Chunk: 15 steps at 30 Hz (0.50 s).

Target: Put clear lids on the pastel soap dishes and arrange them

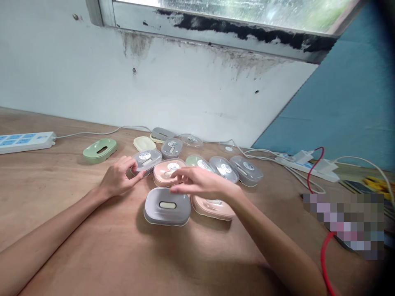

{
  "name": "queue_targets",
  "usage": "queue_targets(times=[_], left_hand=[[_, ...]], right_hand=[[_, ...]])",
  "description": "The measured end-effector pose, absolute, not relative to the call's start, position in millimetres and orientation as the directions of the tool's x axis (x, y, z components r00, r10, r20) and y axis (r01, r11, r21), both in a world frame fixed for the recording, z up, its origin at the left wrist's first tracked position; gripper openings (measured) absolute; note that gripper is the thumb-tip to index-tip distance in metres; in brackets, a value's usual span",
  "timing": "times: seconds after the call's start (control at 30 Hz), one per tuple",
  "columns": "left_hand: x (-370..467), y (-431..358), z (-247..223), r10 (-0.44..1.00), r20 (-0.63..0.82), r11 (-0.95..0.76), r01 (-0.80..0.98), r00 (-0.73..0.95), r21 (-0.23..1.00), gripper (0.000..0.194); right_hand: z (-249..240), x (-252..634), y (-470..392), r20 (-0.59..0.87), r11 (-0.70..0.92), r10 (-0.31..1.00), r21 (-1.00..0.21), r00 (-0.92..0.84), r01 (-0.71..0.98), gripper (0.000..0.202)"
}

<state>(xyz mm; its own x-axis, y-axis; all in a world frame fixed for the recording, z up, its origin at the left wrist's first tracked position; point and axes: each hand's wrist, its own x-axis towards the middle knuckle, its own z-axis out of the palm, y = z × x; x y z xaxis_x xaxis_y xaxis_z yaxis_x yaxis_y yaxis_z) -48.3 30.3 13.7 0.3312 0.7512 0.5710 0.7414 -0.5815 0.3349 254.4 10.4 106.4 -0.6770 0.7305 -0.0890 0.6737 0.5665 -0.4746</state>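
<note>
My left hand (119, 179) rests at the near-left edge of a grey soap box (148, 158) with a clear lid and round label; its thumb and fingers are apart and seem to touch the edge. My right hand (200, 183) is open, fingers spread, over a pink soap box (163, 174) and the back edge of a grey soap box (168, 205) standing nearest me. This nearest box has a pale oval slot and no visible label. Another pink soap box (212, 207) lies partly hidden under my right hand and wrist. Whether the right fingertips touch anything is unclear.
Behind are more lidded boxes, a green one (197, 162) and grey ones (247, 170), clear lids (191, 140) and a cream tray (144, 143). A green soap dish (100, 151) lies left, near a power strip (27, 142). Cables and another power strip (308, 166) lie right.
</note>
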Motion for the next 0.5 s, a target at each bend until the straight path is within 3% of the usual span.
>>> queue_targets(times=[0.07, 0.13, 0.23, 0.33, 0.5], left_hand=[[-44, 24, 17, 0.716, 0.579, -0.641, 0.696, 0.391, 0.323, 0.029], [-37, 17, 20, 0.676, 0.559, -0.713, 0.616, 0.480, 0.334, 0.028], [-25, 6, 22, 0.609, 0.500, -0.793, 0.475, 0.615, 0.381, 0.030], [-16, 0, 20, 0.572, 0.414, -0.805, 0.389, 0.708, 0.447, 0.044], [-12, 2, 11, 0.572, 0.337, -0.777, 0.362, 0.748, 0.516, 0.071]], right_hand=[[104, 266, 31, 0.046, 0.568, 0.782, -0.463, -0.621, 0.680, 0.045], [96, 279, 57, 0.162, 0.525, 0.849, -0.370, -0.503, 0.766, 0.031], [83, 295, 101, 0.210, 0.437, 0.897, -0.292, -0.388, 0.851, 0.023], [76, 301, 146, 0.173, 0.356, 0.931, -0.222, -0.323, 0.908, 0.035], [73, 296, 206, -0.020, 0.274, 0.960, -0.118, -0.278, 0.955, 0.067]])
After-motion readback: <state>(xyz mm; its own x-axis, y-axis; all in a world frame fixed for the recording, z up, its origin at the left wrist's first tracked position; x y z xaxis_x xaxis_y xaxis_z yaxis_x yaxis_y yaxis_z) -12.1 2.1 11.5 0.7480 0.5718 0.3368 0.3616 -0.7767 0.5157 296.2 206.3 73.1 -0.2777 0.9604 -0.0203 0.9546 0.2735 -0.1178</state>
